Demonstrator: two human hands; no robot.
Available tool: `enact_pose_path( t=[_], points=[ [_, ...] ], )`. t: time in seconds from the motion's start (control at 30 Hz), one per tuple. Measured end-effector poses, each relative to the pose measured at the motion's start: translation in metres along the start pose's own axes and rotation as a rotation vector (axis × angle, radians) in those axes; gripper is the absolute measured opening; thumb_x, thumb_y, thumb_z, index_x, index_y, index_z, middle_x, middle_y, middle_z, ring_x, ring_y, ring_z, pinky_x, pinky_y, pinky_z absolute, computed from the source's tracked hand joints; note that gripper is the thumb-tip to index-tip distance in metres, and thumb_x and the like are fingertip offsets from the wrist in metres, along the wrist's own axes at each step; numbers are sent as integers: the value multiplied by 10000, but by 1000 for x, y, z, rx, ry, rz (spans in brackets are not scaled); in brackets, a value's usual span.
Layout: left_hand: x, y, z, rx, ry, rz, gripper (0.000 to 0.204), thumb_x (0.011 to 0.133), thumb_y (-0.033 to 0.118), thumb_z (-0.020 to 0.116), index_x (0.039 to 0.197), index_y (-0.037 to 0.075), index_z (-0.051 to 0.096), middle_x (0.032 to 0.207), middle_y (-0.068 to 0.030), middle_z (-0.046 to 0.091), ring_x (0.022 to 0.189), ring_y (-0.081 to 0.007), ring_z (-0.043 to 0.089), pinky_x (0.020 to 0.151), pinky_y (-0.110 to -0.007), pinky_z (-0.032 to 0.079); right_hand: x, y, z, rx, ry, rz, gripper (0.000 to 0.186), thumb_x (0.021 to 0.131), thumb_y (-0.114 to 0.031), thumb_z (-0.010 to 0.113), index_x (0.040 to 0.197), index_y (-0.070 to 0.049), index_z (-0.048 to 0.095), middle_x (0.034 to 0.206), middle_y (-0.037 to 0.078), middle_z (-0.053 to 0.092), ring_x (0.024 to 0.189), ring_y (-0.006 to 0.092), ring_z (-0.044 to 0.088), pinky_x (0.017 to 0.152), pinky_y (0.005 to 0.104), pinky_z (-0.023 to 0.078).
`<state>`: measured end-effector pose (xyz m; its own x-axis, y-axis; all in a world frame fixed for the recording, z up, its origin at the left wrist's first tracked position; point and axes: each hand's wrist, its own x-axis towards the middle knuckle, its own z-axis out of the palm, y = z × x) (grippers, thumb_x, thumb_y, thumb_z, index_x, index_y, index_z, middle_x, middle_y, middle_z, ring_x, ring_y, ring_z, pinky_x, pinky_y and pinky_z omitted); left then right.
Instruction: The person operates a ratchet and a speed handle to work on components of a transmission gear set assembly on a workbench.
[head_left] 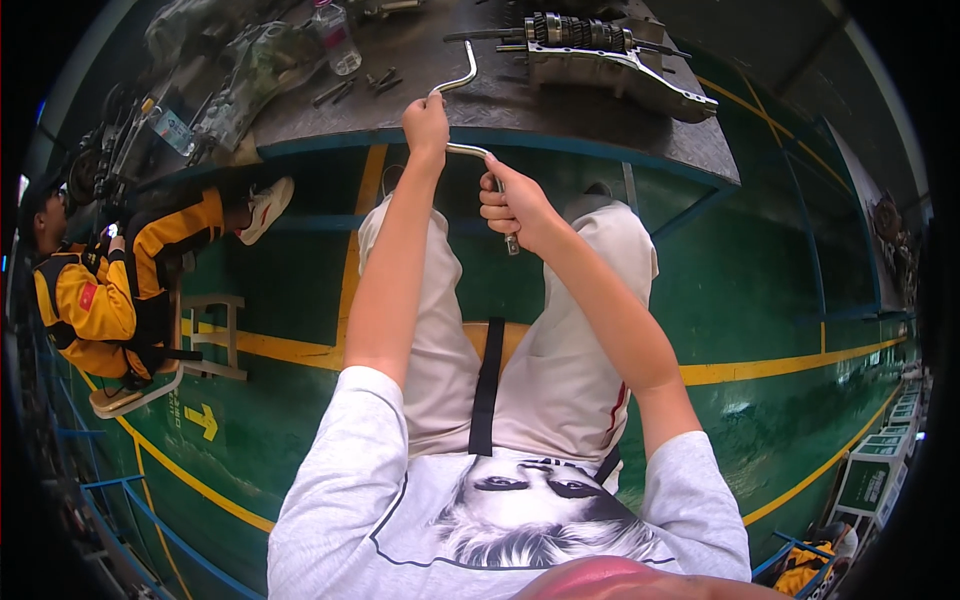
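Both of my hands grip one silvery, crank-shaped speed brace, its bent rod (473, 66) reaching over the near edge of the workbench (490, 110). Closed around its middle section is my left hand (427, 128). Lower and to the right, my right hand (515, 205) wraps the other end, where a square-looking drive tip pokes out below the fingers. The brace touches no other part that I can see. Beyond it on the bench, to the right, lies an open metal gearbox housing (610, 72) with a gear shaft (575, 32) in it.
Bolts (385, 80), a clear plastic bottle (337, 40) and a metal casting (258, 75) lie on the bench's left side. A person in yellow and black (85, 300) sits at the left, beside a small stool (215, 335). Green floor (740, 430) carries yellow lines.
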<state>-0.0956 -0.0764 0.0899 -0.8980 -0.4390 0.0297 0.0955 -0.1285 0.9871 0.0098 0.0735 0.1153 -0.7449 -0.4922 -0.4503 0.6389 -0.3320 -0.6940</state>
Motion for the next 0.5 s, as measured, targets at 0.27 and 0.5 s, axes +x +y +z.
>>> enact_pose_path(
  t=[0.27,0.5],
  points=[
    [11,2,2,11,-20,-44,229,901,217,493,763,35,517,544,36,378,415,-56,329,382,-224,252,12,-8,-2,46,-4,14,343,933,-373,442,714,-114,390,536,-65,232,403,36,188,339,196,136],
    [15,2,7,-37,-47,-14,219,903,205,496,770,33,519,544,34,386,416,-58,340,386,-225,262,17,-10,-4,28,2,-26,351,929,-384,446,706,-117,396,530,-65,239,400,37,193,341,192,140]
  ],
)
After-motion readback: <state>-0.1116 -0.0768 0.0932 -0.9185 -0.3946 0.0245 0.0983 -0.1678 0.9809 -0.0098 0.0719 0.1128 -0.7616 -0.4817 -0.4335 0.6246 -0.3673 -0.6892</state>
